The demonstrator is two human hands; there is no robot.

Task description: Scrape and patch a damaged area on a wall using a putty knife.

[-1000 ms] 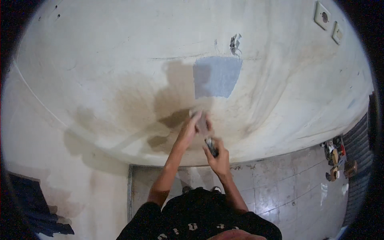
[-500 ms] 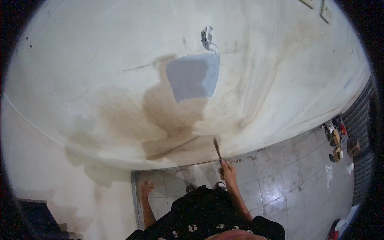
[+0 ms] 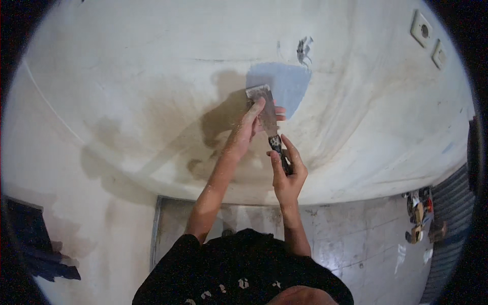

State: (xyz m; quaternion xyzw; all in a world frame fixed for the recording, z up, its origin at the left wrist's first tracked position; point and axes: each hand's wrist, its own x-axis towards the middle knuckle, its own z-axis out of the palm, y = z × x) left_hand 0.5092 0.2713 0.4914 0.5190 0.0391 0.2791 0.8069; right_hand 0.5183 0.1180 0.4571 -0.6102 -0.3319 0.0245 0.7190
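Observation:
Both hands are raised before the pale wall, with a broad-bladed putty knife (image 3: 268,114) held between them, blade end up. My left hand (image 3: 247,126) is closed on its metal blade, thumb across the front and fingers passing behind. Whitish residue marks the blade's top edge. Lower down, my right hand (image 3: 290,179) grips the dark, stained handle between thumb and fingers. Behind the blade is a blue-grey painted patch (image 3: 295,84) on the wall, partly hidden by the knife and left hand. Whether the knife touches the wall I cannot tell.
A dark gouge (image 3: 303,50) marks the wall above the patch. Two wall sockets (image 3: 422,28) are at upper right. Assorted items (image 3: 418,218) lie on the tiled floor (image 3: 351,234) beside a corrugated shutter (image 3: 450,216). A dark cloth-like thing (image 3: 30,234) is at lower left.
My right hand has risen with the putty knife from low by the wall's foot. My left hand, empty at lower left before, has come up and taken hold of the blade.

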